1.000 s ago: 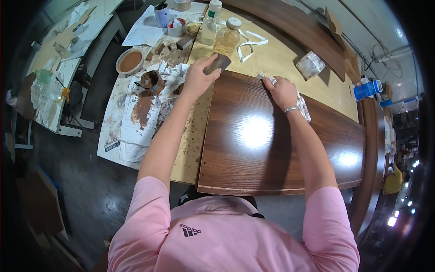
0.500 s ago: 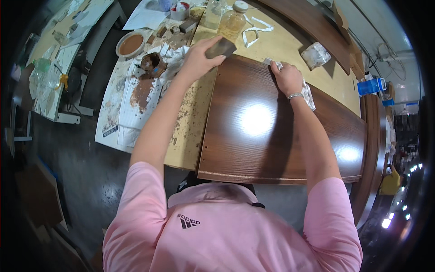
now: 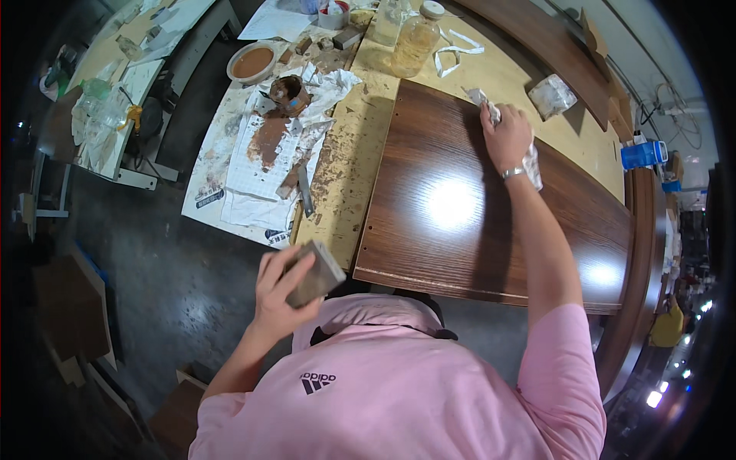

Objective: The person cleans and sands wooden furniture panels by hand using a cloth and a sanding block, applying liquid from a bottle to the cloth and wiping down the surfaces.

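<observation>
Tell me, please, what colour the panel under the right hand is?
Dark glossy brown wood grain, on the panel, seen in the head view.

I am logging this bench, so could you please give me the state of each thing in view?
Left hand: raised off the bench, grip closed on the sanding block.
Right hand: pressing a white rag on the panel.
Brown wooden panel: lying flat, glossy.
Glass jar: upright, lid on.
Round dish: holds brown paste.
Paper sheets: stained brown.
</observation>
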`<state>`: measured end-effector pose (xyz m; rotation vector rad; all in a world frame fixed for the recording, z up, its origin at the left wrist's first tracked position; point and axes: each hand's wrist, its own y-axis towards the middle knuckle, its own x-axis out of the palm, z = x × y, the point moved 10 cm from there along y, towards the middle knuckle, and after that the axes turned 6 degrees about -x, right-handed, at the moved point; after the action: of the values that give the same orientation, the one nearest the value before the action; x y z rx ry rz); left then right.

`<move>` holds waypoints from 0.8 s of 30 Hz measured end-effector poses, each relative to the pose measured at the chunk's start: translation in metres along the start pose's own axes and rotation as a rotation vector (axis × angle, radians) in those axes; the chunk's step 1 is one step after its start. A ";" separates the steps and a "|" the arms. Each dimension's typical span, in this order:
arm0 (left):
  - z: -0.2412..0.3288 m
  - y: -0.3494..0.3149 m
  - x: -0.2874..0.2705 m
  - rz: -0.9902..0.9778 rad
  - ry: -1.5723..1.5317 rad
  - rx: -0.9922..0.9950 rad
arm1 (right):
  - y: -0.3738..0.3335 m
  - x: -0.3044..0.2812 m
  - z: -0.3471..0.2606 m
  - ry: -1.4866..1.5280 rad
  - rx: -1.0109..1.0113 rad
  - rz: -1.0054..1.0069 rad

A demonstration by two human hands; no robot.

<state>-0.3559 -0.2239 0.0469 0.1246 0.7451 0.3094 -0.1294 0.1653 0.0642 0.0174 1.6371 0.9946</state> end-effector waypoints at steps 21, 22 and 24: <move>0.112 0.144 0.158 -0.379 0.175 0.454 | -0.041 -0.182 0.014 0.572 0.183 -0.397; 0.108 0.136 0.170 -0.394 0.212 0.517 | -0.040 -0.180 0.041 0.496 0.246 -0.317; 0.112 0.124 0.182 -0.500 0.293 0.551 | -0.038 -0.153 0.071 0.397 0.461 -0.266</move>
<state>-0.1821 -0.0488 0.0387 0.4108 1.1091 -0.3703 -0.0018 0.1067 0.1647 -0.0908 2.1402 0.4172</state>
